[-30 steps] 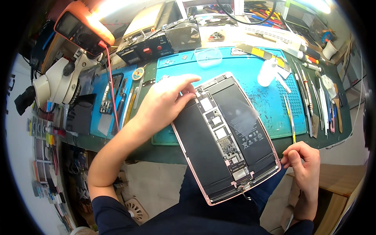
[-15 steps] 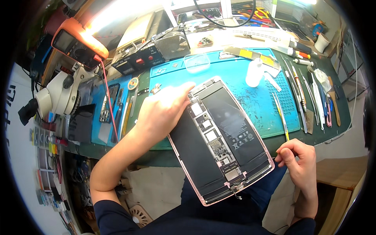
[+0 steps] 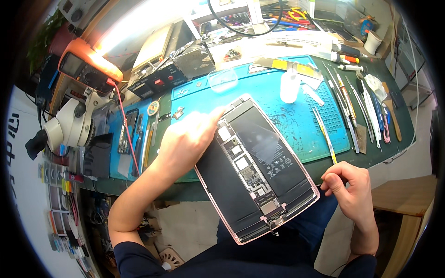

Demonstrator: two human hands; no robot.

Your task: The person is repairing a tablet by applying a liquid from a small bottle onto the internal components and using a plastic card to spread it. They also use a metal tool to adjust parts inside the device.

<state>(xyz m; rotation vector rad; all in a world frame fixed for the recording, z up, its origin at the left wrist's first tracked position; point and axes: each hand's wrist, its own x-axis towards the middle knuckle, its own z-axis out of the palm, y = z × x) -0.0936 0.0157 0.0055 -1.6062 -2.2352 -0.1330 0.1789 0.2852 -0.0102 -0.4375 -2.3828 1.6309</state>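
Observation:
My left hand (image 3: 192,139) grips an opened tablet (image 3: 255,162) by its upper left corner, fingers closed on the edge. The tablet is tilted over my lap and the table's front edge. Its pink frame, black battery cells and the long circuit board (image 3: 248,169) down its middle show, and a short flex cable hangs at its bottom end. Just off the tablet's lower right corner is my right hand (image 3: 347,187), fingers curled together. Whether it pinches anything small is hidden. A pair of yellow-ended tweezers (image 3: 326,134) lies on the mat, its near end close to those fingers.
A blue work mat (image 3: 278,123) bears a white bottle (image 3: 290,86) and a clear tray (image 3: 222,81). Rows of hand tools (image 3: 366,109) lie at right. An orange multimeter (image 3: 88,67), a white microscope (image 3: 69,120) and a black power unit (image 3: 157,79) stand at left.
The view has shifted slightly, so the bench items sit a little lower and further left. Both hands keep their poses, the left still gripping the tablet.

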